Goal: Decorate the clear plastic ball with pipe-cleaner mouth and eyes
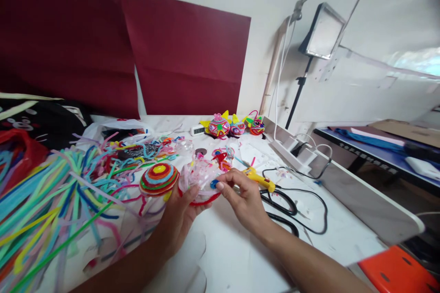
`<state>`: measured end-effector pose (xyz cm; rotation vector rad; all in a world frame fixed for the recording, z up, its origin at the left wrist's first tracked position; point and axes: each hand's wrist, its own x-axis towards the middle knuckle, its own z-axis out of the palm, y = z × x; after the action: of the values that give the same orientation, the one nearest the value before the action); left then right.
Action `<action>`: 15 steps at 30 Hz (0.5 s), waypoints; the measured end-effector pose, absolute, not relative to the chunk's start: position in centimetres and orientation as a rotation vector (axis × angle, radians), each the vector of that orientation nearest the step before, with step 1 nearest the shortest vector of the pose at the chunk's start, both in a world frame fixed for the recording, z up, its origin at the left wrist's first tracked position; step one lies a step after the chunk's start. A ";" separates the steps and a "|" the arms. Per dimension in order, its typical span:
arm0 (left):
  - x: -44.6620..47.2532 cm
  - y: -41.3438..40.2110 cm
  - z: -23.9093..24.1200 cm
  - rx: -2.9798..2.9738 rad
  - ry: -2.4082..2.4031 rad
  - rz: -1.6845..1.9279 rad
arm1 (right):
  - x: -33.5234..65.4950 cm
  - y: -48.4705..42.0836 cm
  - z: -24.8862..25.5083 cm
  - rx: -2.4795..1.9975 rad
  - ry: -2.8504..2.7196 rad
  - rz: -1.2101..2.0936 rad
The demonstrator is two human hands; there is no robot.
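My left hand (182, 213) is wrapped round a clear plastic ball (197, 176) with pink and red bits on it and a red fuzzy edge along its underside. Between thumb and fingers my right hand (244, 197) pinches a small blue disc (213, 184) against the ball's right side. Left of the ball sits a dome (159, 177) of coiled pipe cleaners in red, green, orange and blue with a yellow centre. Just behind my right hand lies a yellow glue gun (257, 177). Black-handled scissors (280, 201) rest to its right, partly hidden by my wrist.
Many loose pipe cleaners (44, 219) spread over the left of the white table (223, 256). Several finished fuzzy ornaments (219, 126) stand at the back beside a small digital timer (197, 130). A power strip (295, 155) with cords lies along the right edge. An orange stool (398, 270) is at lower right.
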<state>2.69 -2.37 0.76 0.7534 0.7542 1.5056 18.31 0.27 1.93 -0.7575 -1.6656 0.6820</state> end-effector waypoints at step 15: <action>2.7 -2.6 0.5 0.759 0.654 1.461 | 19.0 -0.3 1.2 -0.545 -1.990 -0.253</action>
<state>2.71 -2.59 0.47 0.7586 0.6539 1.4612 19.00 -0.31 1.23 -0.5447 -1.9899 -0.2532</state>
